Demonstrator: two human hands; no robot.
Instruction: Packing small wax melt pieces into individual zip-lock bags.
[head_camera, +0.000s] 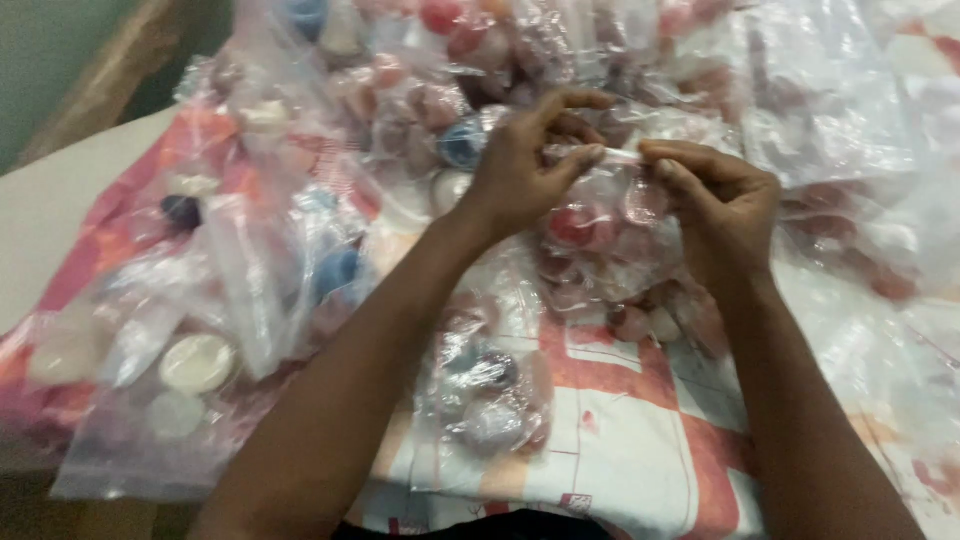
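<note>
2 hands, left (520, 170) and right (722, 205), pinch the top edge of a clear plastic bag of pink round pieces (600, 235) at 12 o'clock above the checked counter (620, 440); sealing seems underway, needing firm pressure along the strip.

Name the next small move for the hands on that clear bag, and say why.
Probably slide the pinching fingers along the bag's top edge. The left hand and right hand both pinch the top of the clear bag, which holds small pinkish round items and hangs between them above the checked cloth.
</note>
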